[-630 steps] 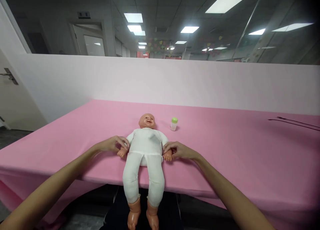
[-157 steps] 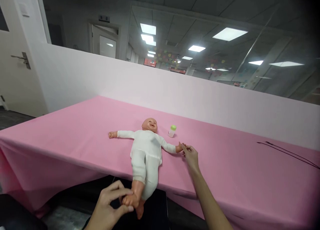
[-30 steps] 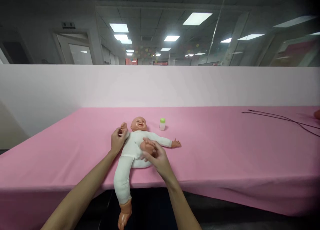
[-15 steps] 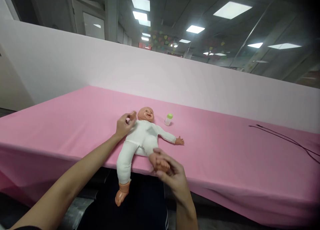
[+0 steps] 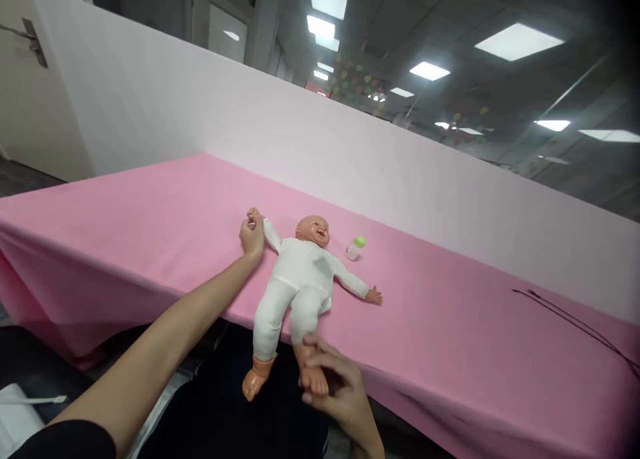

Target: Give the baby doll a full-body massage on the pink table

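A baby doll (image 5: 304,266) in a white suit lies face up on the pink-covered table (image 5: 440,352), its legs hanging over the front edge. My left hand (image 5: 251,238) is closed around the doll's hand on the left, with that arm stretched outward. Around the doll's foot on the right, my right hand (image 5: 336,383) has its fingers curled, thumb below and fingertips at the ankle. The doll's other foot (image 5: 257,378) hangs free, and its other arm lies out to the right. A small baby bottle (image 5: 356,248) with a green cap stands beside the doll's head.
Thin dark cords (image 5: 575,322) lie across the table's right side. A white low wall (image 5: 350,152) runs along the back, with glass above it. At the far left is a door (image 5: 43,106). A white object (image 5: 20,412) sits at lower left.
My left hand has drawn the doll's arm outward, away from its head. My right hand has lowered the doll's raised leg, which now hangs beside the other. The view has shifted.
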The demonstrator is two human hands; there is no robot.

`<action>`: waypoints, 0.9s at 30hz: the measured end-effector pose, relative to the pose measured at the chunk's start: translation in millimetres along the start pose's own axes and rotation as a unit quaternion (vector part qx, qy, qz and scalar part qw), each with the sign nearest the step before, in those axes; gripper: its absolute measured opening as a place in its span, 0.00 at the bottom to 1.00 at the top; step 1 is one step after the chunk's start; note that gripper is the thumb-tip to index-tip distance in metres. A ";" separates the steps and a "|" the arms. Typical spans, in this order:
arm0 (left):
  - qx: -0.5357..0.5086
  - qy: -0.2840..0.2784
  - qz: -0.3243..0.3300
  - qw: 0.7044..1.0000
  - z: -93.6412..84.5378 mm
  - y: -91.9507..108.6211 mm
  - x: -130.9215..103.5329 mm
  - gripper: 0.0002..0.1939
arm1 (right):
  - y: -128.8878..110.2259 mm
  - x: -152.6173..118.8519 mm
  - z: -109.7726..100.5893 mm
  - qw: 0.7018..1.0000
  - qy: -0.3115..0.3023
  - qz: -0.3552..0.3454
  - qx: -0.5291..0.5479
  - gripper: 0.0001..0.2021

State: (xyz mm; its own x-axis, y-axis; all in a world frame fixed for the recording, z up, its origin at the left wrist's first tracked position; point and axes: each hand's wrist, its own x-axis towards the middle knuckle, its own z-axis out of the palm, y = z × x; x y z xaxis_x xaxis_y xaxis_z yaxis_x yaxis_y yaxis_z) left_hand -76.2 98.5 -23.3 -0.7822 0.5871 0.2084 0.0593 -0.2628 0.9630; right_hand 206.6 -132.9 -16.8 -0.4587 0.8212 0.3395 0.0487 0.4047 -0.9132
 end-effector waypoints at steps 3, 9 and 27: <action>0.000 0.004 0.023 1.000 -1.2 1.8 1.1 0.12 | 5.6 -25.4 -12.9 0.999 -0.008 0.006 -0.038 0.20; 0.026 -0.199 0.322 0.925 -6.8 17.2 -28.4 0.06 | -6.3 -1.8 -30.3 0.994 0.082 0.025 0.065 0.19; -0.017 -0.009 -0.055 0.998 2.7 2.4 -2.7 0.14 | 27.3 -20.3 -36.5 0.978 0.129 0.088 0.138 0.22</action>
State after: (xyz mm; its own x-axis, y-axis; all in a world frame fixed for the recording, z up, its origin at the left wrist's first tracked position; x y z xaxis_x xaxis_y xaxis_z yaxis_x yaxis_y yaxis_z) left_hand -72.2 98.3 -21.1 -0.7711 0.6279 0.1056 -0.0473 -0.2219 0.9739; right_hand 249.7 -123.8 -40.4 -0.2244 0.9570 0.1840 -0.1501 0.1526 -0.9768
